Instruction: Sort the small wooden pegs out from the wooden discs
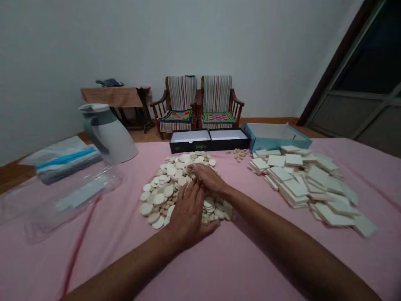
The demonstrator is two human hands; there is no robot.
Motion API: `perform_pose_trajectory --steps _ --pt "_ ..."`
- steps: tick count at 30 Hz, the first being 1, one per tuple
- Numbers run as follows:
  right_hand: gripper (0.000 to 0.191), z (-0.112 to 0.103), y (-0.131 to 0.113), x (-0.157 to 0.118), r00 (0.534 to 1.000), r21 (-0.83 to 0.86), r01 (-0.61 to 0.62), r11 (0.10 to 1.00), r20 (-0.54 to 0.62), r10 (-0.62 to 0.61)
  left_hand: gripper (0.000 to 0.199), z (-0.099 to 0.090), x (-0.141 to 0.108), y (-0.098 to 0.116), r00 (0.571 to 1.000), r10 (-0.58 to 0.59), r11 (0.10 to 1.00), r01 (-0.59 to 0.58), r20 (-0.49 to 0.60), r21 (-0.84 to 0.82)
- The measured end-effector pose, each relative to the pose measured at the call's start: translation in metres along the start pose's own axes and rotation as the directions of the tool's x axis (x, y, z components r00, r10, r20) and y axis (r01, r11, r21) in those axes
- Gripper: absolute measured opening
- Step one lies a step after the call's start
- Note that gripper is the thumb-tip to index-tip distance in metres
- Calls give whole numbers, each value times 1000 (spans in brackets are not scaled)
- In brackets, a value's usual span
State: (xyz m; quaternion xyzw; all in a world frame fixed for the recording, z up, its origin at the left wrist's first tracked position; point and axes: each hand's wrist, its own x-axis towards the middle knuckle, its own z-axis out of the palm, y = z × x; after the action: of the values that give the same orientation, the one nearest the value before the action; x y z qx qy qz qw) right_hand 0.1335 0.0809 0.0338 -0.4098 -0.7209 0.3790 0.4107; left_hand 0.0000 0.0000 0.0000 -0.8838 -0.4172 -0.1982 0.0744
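A heap of pale round wooden discs (159, 199) lies on the pink cloth in front of me, with small wooden beads (164, 205) showing among them. My left hand (188, 211) rests flat on the near side of the heap, fingers stretched forward and thumb out to the right. Across the top of the heap reaches my right hand (208, 179), its fingers pointing left just beyond my left fingertips. It lies on the discs with its fingers extended. Whatever is under both palms is hidden.
Square wooden tiles (294, 186) are piled at the right. Behind stand a black box (191, 146) with two white compartments and a light blue box (275, 138). Loose beads (240, 154) lie before them. At the left are a white jug (114, 138), a plastic package (69, 163) and clear plastic packaging (78, 198).
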Motion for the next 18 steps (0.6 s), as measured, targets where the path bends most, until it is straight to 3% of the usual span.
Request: perform_pose_trajectory --steps 4,7,9,12,15,18 --pt "57 -21 -9 -13 998 111 50 993 -34 -47 93 0 3 0 1000 3 1000 -3 -7 -5" --pt "56 -49 -2 -37 987 83 4 997 -162 10 92 -1 3 0 1000 0 1000 0 9 -7" --pt "54 -69 8 -62 970 -75 -32 997 -243 13 92 -2 3 0 1000 -5 1000 6 21 -10" --pt "54 -89 29 -109 956 -360 -168 918 -288 62 91 -3 4 0 1000 -14 1000 14 28 -14" --pt "61 -87 46 -151 953 -472 -221 853 -292 85 90 -4 4 -1 1000 1 1000 -1 29 -16" --pt "67 -66 50 -170 955 -494 -249 833 -267 127 90 -3 5 -2 999 27 1000 -26 27 -17"
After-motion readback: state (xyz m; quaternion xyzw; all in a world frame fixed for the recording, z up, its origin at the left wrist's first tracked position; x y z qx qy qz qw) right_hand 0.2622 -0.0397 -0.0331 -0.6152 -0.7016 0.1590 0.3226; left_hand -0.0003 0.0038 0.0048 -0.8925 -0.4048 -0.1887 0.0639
